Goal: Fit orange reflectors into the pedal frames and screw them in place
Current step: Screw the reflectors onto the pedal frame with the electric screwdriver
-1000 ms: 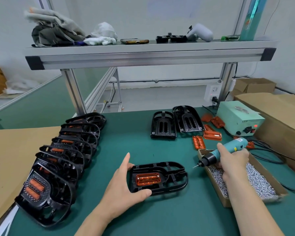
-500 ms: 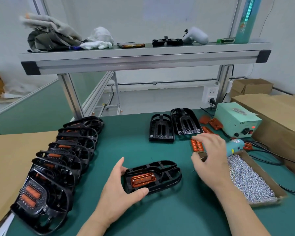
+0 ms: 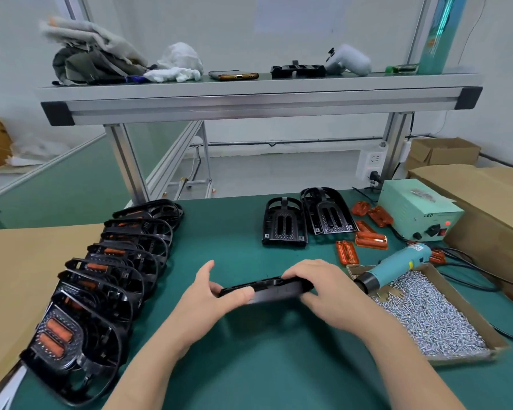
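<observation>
Fingers (image 3: pixel 298 271) grip pedal frame (image 3: pixel 279 292); green mat (image 3: pixel 234 235) (white walls (image 3: pixel 219 25)).

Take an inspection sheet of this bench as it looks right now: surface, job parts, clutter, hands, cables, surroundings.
Surface: green mat, with a cardboard sheet at its left.
Job's things: frame seen edge-on; a row of fitted pedals at left; two empty frames at the back; loose reflectors beside them; screwdriver lying across a corner of the box of screws.
Clutter: cloths and a phone on the shelf.
Hands: left hand and right hand each grip an end of the frame.
Cables: black cables trail over the mat at right.
Surroundings: power unit, cardboard boxes, wall socket.
</observation>
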A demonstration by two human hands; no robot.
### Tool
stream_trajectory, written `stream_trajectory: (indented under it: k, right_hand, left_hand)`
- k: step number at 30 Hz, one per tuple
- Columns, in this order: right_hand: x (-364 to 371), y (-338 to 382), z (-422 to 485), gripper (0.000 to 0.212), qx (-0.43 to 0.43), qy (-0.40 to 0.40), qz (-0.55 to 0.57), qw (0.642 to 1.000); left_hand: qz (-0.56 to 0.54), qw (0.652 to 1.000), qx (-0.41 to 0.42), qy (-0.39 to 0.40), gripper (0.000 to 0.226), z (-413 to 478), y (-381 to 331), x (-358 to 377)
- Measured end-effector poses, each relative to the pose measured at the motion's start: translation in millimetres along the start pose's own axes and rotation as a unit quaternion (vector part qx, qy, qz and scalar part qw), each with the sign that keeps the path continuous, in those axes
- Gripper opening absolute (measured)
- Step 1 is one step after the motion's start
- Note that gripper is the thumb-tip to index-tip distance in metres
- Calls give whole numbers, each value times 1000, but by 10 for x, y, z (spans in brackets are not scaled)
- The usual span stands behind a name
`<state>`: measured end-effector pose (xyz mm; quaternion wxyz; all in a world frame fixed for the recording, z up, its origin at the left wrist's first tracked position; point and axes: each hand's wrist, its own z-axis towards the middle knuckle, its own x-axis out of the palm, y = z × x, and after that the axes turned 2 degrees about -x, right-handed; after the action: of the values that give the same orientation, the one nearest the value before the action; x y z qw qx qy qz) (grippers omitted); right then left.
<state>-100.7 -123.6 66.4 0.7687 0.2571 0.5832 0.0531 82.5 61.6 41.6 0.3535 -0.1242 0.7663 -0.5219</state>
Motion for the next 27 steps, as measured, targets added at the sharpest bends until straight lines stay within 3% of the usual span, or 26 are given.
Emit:
stream_trajectory:
  k: [4, 8, 10, 13, 15, 18, 21, 24, 27]
  right_hand:
    - [-28, 86, 138, 27, 29, -76, 42, 996]
    - [28, 171, 322, 24, 110, -181, 127, 969]
    - [66, 186, 424, 30, 169, -205, 168, 949]
    - [112, 207, 552, 38, 223, -221, 232, 920]
    - [169, 217, 635, 39, 255, -225, 313, 887]
    - [316, 246, 765, 39, 304, -200, 418, 833]
    - [435, 271, 863, 35, 319, -185, 474, 799]
    - [538, 291, 900, 25, 293, -199, 504, 788]
    - [724, 328, 873, 26, 263, -266, 510, 774]
  left_hand:
    - [-120, 993, -21, 8, 128, 49, -49, -70]
    - [-356, 932, -60, -25, 107, 61, 25, -23]
    - [-404, 910, -73, -61, 104, 52, 64, 20]
    - [-379, 920, -69, -72, 84, -11, 87, 112]
    - [-325, 940, -63, -79, 62, -37, 107, 195]
    - [-306, 944, -71, -101, 29, -11, 95, 275]
    - [-308, 938, -103, -118, 25, 59, 23, 278]
    - [-308, 930, -137, -147, 25, 233, 16, 238]
    - [-308, 920, -162, -178, 24, 508, -12, 166]
